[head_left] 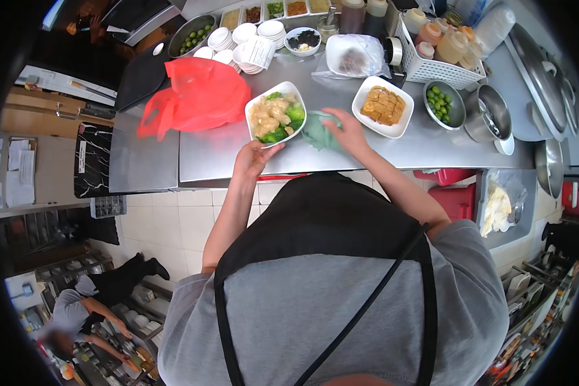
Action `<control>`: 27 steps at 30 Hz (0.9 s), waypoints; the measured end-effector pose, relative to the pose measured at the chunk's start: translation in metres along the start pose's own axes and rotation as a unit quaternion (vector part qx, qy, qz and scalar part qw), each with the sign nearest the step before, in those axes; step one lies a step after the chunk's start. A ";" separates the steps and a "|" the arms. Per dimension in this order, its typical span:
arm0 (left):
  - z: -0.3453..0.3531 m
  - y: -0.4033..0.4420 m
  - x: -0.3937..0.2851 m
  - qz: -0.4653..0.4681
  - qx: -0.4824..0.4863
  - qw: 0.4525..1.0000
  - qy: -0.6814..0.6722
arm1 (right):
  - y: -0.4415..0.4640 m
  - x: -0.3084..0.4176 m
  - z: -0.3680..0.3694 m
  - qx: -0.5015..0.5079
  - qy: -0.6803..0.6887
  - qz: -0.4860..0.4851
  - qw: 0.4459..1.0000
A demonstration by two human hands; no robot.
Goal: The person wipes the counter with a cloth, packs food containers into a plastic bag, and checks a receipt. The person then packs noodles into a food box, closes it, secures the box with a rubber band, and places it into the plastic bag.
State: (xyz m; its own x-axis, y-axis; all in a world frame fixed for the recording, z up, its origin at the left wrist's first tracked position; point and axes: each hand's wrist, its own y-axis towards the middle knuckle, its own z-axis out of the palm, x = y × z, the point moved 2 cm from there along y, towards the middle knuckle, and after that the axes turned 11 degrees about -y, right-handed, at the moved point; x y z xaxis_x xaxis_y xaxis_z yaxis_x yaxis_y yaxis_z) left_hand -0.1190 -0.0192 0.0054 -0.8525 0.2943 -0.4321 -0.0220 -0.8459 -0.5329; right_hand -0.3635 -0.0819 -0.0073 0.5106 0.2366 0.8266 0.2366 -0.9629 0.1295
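A squarish white dish [248, 122] is tilted a little over the counter's front part, filled with pale sauced pieces [273, 116] and broccoli [295, 114]. My left hand [254, 159] grips its near edge, fingers underneath and thumb along the rim. In my right hand [347, 132] is a green cloth [320, 133], bunched against the counter just right of the dish; whether it touches the rim I cannot tell. Farther right stands a second white dish [397, 130] with cut golden-brown pieces [383, 105].
A red plastic bag [202, 93] lies left of the dish. Behind are stacked white lids [271, 29], a bowl of dark strips [303, 40] and a bagged container [357, 55]. Rightward sit a bowl of limes [445, 106] and a bottle basket [441, 69]. Another person [90, 302] works lower left.
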 end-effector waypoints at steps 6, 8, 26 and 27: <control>0.042 -0.018 -0.019 -0.014 0.030 0.999 0.015 | 0.002 -0.026 0.042 0.041 -0.340 -0.342 0.875; 0.049 -0.021 -0.023 -0.013 0.037 0.999 0.023 | 0.036 -0.038 0.045 0.136 -0.236 -0.061 0.960; 0.062 0.035 0.003 0.097 0.028 0.993 0.062 | 0.019 0.044 0.057 -0.021 0.535 0.247 0.808; 0.053 0.042 0.000 0.107 0.021 0.991 0.081 | 0.012 0.044 0.052 -0.019 0.533 0.248 0.809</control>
State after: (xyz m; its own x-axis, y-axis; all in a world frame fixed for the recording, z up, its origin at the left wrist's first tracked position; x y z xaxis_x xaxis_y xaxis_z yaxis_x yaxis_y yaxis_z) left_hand -0.1473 -0.0786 0.0213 -0.7455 0.1713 -0.6441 0.1249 -0.9134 -0.3875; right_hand -0.2950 -0.0758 0.0018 -0.4719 -0.4068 0.7822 0.1849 -0.9131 -0.3634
